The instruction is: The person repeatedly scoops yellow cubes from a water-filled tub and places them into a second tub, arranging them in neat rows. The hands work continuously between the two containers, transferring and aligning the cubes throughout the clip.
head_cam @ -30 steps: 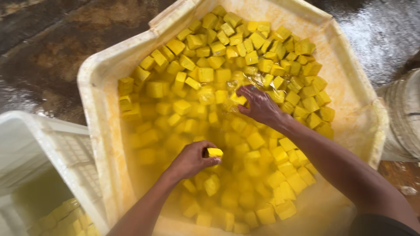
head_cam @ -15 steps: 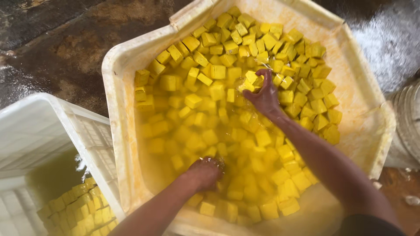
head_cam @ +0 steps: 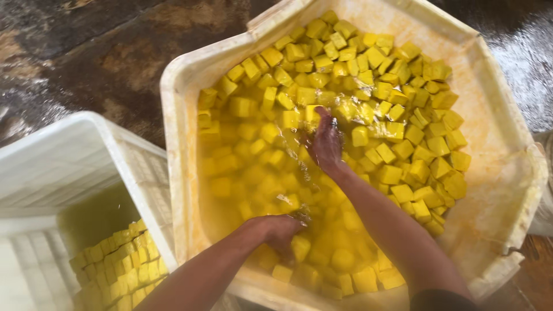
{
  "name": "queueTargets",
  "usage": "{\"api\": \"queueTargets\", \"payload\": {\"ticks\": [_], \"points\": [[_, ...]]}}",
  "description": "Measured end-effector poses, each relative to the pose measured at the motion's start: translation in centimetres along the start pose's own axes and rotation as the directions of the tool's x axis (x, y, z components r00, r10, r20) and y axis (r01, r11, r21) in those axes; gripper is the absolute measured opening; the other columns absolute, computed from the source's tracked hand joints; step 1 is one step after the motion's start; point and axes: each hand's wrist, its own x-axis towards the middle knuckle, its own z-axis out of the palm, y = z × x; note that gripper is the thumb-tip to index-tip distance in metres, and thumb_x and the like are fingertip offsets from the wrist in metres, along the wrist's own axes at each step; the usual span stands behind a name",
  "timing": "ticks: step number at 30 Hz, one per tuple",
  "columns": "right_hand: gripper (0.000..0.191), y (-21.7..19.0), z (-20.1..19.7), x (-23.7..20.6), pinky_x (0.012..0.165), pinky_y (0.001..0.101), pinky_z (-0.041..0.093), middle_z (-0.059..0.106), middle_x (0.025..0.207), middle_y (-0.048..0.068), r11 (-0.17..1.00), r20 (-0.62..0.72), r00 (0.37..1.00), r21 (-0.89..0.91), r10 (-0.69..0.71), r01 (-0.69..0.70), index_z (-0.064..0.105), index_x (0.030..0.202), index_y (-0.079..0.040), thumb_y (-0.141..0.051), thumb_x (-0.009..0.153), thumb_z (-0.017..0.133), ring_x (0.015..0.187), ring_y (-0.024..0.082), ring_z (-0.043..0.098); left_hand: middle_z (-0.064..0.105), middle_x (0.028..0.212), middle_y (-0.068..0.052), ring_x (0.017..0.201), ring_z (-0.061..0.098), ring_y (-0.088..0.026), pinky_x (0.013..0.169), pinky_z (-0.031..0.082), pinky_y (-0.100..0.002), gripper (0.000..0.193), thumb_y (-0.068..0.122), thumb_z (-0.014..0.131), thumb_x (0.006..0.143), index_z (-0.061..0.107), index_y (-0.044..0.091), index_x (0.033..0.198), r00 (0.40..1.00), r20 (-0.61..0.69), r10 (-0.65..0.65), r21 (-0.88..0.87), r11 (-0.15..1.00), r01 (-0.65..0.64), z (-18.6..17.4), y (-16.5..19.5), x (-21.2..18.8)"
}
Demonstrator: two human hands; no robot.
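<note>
Inside the yellow-stained tub both hands work among floating yellow cubes: my left hand at six o'clock is submerged, grip unclear; my right hand at centre spreads open. I judge gathering cubes; lifting needs gentle cupping.

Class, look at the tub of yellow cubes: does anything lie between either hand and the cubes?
Nothing solid does. Both the left hand and right hand are dipped in the yellow liquid, directly among the yellow cubes.

Food-processing workshop: dye-stained tub, plastic crate, wet floor.
</note>
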Motion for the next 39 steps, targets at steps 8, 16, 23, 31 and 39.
{"api": "queueTargets", "payload": {"ticks": [8,16,23,31,39], "points": [[0.077,-2.3,-1.6,1.3,0.081,0.0487,0.059,0.053,0.136,0.030,0.937,-0.075,0.979,-0.309,-0.192,0.160,0.034,0.148,-0.002,-0.015,0.086,0.078,0.099,0.043,0.065,0.071,0.122,-0.016,0.114,0.066,-0.035,0.094,0.054,-0.044,0.087,0.033,0.095,0.054,0.062,0.008,0.131,0.992,-0.105,0.077,0.263,0.964,-0.047,1.8,1.3,1.2],[0.075,-5.8,0.7,1.4,0.074,0.0362,0.067,0.057,0.135,0.019,0.986,-0.083,0.990,0.108,-0.115,0.123,0.038,0.146,-0.009,-0.011,0.088,0.085,0.096,0.030,0.070,0.069,0.127,-0.016,0.116,0.065,-0.034,0.097,0.052,-0.043,0.081,0.032,0.089,0.063,0.061,0.008,0.136,0.994,-0.079,0.079,0.260,0.964,-0.056,3.0,1.3,1.6],[0.078,-5.8,7.3,-1.2,0.070,0.0380,0.064,0.042,0.158,0.017,0.992,0.096,0.995,0.125,-0.008,-0.004,0.035,0.146,-0.014,-0.032,0.085,0.081,0.092,0.028,0.072,0.068,0.132,-0.017,0.117,0.065,-0.033,0.099,0.051,-0.041,0.076,0.032,0.084,0.071,0.060,0.009,0.140,0.902,-0.374,0.215,0.029,0.975,-0.220,-1.7,4.8,-6.3],[0.058,-3.1,8.6,-4.9,0.062,0.0359,0.062,0.050,0.152,0.023,0.794,0.274,0.878,-0.381,-0.392,0.474,0.043,0.150,-0.013,-0.021,0.097,0.066,0.125,0.038,0.060,0.044,0.161,-0.009,0.140,0.056,-0.026,0.114,0.045,-0.041,0.096,0.026,0.087,0.080,0.030,0.012,0.156,0.319,-0.887,-0.333,-0.459,0.693,-0.555,-2.4,-2.8,-26.8],[0.076,-5.1,8.9,-1.6,0.108,0.0476,0.058,0.049,0.144,0.026,0.933,-0.011,0.936,0.075,-0.353,0.353,0.027,0.157,-0.005,-0.038,0.109,0.075,0.131,0.037,0.058,0.067,0.129,-0.006,0.109,0.066,-0.015,0.087,0.055,-0.030,0.073,0.019,0.083,0.080,0.051,0.010,0.146,-0.045,-0.414,-0.909,-0.781,0.380,-0.495,6.8,-19.0,-41.7]]}}
